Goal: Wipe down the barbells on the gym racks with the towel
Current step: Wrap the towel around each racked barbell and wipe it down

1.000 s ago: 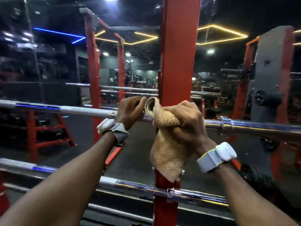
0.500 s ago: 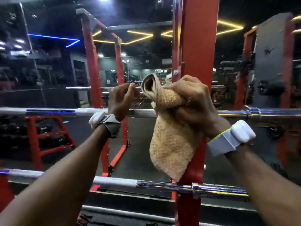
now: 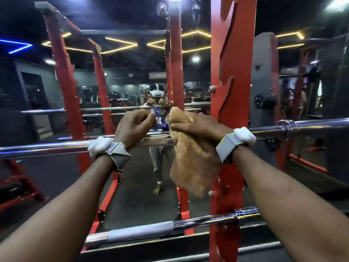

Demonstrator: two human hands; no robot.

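While my right hand (image 3: 196, 127) clutches the towel (image 3: 192, 163) at the upper barbell (image 3: 47, 149), my left hand (image 3: 134, 125) curls beside it; whether it pinches anything, I cannot tell.

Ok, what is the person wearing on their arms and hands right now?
Both forearms are bare, with no sleeves, and there are no gloves on the left hand or the right hand. Each wrist carries a grey strap, the left wristband and the right wristband, each with a white padded block attached. No cables or markings show.
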